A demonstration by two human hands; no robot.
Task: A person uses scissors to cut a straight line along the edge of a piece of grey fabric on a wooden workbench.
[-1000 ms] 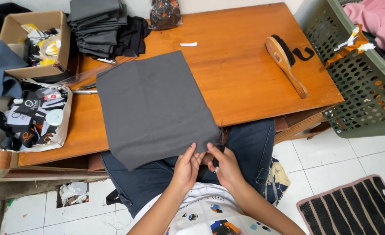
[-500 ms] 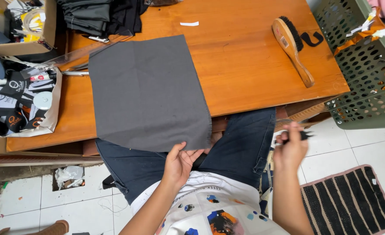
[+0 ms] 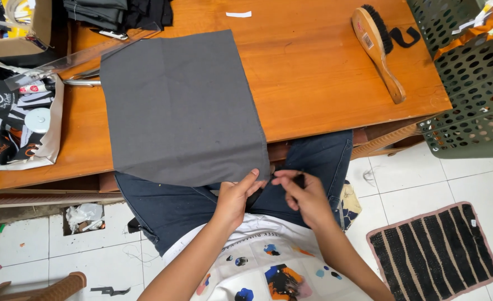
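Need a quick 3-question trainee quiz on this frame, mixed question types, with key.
1. True or false: the grey fabric hangs over the near edge of the wooden table.
2. Which hand grips the fabric's near corner? A) left hand B) right hand
3. Fill in: the wooden brush lies beside a green ____.

Key: 1 true; 2 A; 3 basket. The right hand pinches a small dark item too small to identify.

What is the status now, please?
Left hand pinches near corner of flat dark grey cloth sheet. Right hand beside it, holding small dark item. Nothing blocking.
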